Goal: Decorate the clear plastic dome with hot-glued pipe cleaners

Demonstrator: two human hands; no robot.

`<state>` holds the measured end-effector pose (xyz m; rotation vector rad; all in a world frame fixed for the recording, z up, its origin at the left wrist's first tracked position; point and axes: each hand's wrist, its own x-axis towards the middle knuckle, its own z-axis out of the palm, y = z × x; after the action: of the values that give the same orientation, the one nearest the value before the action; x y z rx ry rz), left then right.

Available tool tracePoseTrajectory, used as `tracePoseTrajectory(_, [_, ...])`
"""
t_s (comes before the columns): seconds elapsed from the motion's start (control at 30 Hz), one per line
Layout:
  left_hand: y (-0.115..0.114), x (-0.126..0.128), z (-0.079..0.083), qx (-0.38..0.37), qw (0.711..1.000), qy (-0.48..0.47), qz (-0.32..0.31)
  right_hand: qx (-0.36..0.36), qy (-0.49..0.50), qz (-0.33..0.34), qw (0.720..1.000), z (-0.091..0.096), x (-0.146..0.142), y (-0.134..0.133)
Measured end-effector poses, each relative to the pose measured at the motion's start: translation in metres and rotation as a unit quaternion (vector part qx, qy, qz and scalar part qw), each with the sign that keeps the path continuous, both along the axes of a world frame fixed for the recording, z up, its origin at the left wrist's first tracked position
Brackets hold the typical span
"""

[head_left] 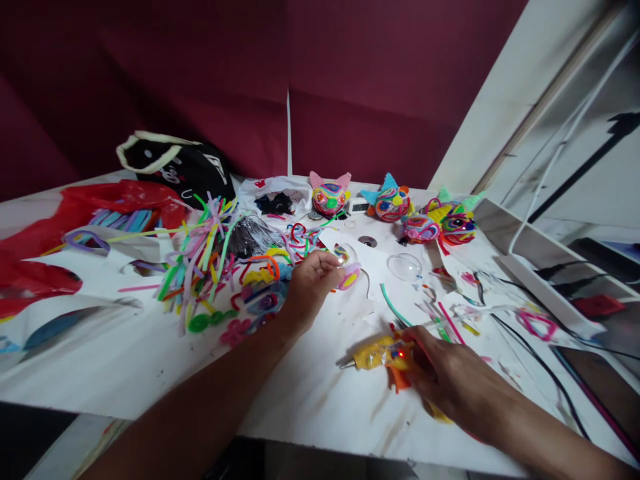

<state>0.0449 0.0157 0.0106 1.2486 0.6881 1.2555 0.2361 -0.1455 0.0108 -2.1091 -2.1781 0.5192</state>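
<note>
My left hand (315,280), fingers closed, pinches a clear plastic half-ball (349,268) with a pink and yellow coil of pipe cleaner on it. In my right hand (443,367) is a yellow hot glue gun (375,353), its metal nozzle pointing left and a small red light glowing on its side. The glue gun is just over the white tabletop. A second clear plastic dome (405,267) rests behind it. Close by lie a green pipe cleaner piece (395,305) and several other cut scraps.
Several finished pipe-cleaner animal heads, one with pink ears (330,195), stand along the back. Bunched pipe cleaners (205,253) cover the left side near a red plastic bag (125,197) and a black bag (180,167). Cables (540,380) and a phone (600,383) lie at right.
</note>
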Motion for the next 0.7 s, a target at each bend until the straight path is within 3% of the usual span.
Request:
tracePoseTrajectory(0.13, [0.001,0.0,0.0,-0.006,1.0,-0.005,0.009,0.007,0.052,-0.018,0.998,0.0,0.004,-0.001])
tracePoseTrajectory(0.3, [0.002,0.001,0.0,-0.018,1.0,-0.014,0.014,0.0,0.205,-0.048,0.978,0.001,0.013,0.0])
tracePoseTrajectory(0.47, [0.005,0.001,0.0,-0.022,0.999,-0.025,0.024,0.03,0.371,-0.109,0.922,0.017,0.016,-0.001])
tracePoseTrajectory(0.6, [0.007,0.0,0.001,-0.031,0.998,-0.047,0.038,0.098,0.449,-0.189,0.868,0.039,0.017,0.0])
tracePoseTrajectory(0.7, [0.009,-0.001,0.001,-0.029,0.997,-0.055,0.044,0.111,0.501,-0.26,0.818,0.05,0.02,0.002])
